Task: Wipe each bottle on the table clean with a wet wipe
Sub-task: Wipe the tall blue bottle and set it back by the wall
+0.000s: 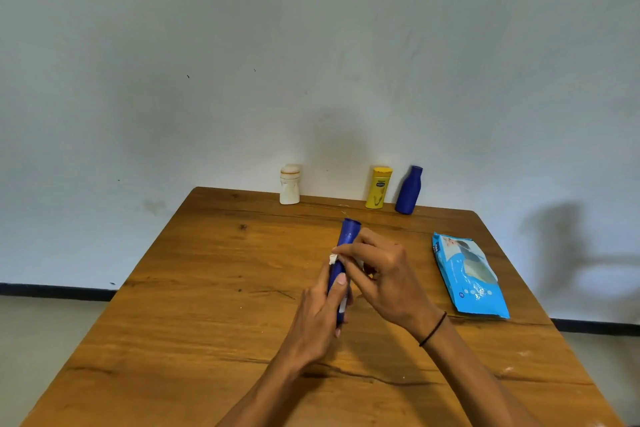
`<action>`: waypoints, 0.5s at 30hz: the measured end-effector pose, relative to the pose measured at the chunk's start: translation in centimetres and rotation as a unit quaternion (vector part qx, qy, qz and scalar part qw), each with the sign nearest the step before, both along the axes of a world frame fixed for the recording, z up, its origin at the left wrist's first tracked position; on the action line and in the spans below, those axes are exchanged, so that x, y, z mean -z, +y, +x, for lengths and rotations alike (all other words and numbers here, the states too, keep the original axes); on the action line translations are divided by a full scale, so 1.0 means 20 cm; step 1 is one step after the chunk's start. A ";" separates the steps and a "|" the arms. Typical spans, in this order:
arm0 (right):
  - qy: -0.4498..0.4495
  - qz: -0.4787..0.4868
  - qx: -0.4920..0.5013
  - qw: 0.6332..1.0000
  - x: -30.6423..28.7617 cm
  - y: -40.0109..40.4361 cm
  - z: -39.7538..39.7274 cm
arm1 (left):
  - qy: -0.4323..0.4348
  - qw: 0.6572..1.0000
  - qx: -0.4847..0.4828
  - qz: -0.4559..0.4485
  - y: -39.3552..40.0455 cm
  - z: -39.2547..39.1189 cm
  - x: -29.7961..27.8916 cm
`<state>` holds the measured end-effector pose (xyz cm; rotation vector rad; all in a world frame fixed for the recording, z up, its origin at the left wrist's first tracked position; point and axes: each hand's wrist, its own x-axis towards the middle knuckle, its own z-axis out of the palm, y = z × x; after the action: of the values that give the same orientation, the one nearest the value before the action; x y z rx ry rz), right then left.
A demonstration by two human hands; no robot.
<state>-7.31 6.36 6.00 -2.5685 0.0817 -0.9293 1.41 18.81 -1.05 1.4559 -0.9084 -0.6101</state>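
Wood grain with dark knots and long cracks covers the table (194, 288), above the middle of which a slim blue bottle (347, 236) is held, its capped end pointing toward twelve o'clock. The lower part of this bottle is gripped by the left hand (317, 319), whose fingers are curled round it with the thumb laid along its side. The right hand (381, 276) is placed against the bottle from three o'clock, and a small scrap of white wipe (333, 258) is pinched under its fingertips and pressed to the bottle's body. A thin black band (433, 329) is worn on the right wrist. Three more bottles are stood upright along the far edge at twelve o'clock, close to the pale wall (311, 45): a white bottle (290, 184) toward eleven o'clock, then, well apart from it, a yellow bottle (379, 188) and a dark blue bottle (409, 191) just beside each other toward one o'clock. A light blue pack of wipes (467, 276) is laid flat on the table at three o'clock of the hands, near the right edge.
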 end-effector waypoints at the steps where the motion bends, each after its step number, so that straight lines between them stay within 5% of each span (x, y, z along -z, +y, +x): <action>1: -0.004 -0.005 0.013 1.000 -0.01 -0.02 0.01 | -0.015 1.000 0.000 0.002 0.00 0.00 0.00; 6: -0.013 -0.003 0.085 0.996 -0.08 -0.11 0.07 | -0.087 0.996 -0.019 0.001 0.00 -0.02 -0.01; 15: 0.023 0.035 -0.025 0.999 -0.01 -0.01 -0.02 | -0.138 0.989 -0.050 0.001 0.00 0.02 -0.03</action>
<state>-7.70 6.20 6.25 -2.5169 0.0615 -0.8345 1.78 18.79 -0.52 1.6019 -1.0419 -0.3399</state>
